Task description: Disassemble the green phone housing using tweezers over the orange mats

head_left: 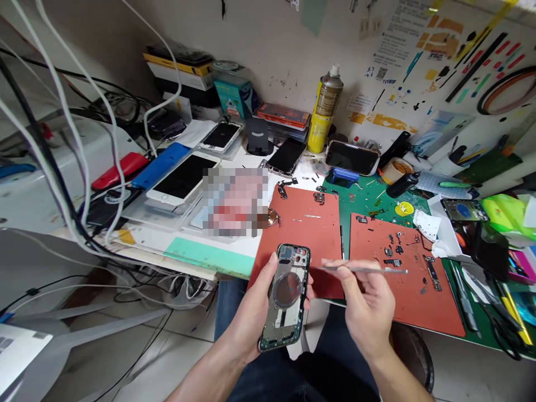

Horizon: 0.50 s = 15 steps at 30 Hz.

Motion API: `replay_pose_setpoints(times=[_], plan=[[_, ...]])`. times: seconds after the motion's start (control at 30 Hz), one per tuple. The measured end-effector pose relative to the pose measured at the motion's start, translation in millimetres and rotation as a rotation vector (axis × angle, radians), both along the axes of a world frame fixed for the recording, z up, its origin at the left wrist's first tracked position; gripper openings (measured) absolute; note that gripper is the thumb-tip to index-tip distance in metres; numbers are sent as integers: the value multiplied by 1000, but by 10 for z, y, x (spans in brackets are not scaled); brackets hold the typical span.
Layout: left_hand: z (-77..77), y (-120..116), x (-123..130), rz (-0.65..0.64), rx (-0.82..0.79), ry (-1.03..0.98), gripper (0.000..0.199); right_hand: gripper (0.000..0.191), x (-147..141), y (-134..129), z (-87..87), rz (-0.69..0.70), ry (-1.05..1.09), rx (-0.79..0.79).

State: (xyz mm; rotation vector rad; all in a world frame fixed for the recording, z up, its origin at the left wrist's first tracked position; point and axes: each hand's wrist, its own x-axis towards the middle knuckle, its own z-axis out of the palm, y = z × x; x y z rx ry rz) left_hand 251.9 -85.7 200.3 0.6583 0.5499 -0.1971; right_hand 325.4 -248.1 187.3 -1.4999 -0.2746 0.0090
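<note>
An opened phone housing (286, 301), with a round ring in its middle and camera openings at its top, is tilted upright above my lap. My left hand (262, 304) is wrapped round it, thumb on the left edge and fingertips showing at the right edge. To its right, my right hand (368, 304) pinches a thin metal tool (377, 270) between thumb and fingers. The tool lies roughly level and is apart from the housing. Behind the hands, a red-brown mat (307, 240) carries small parts, and a second red-brown mat (412, 298) at the right holds several dark components.
A white phone (183, 177) lies on the left of the bench, near a blurred patch. At the back stand a yellow spray can (324, 111) and a propped phone (352, 158). Scissors (505, 329) and tweezers lie at the right edge. White cables hang at the left.
</note>
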Motion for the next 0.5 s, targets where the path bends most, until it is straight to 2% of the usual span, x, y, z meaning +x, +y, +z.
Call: replay_pose_setpoints(times=[0.17,0.27,0.5], plan=[[-12,-21,-72,87,-18,-15,63,24,605,-41,57,-89,-71,-300],[32,-33,-113,114,-20,-7,60,25,868,-14,49,-72,-128,-441],[66,-12,-133,127,-6,5,58,20,934,41,102,-33,-127,-554]])
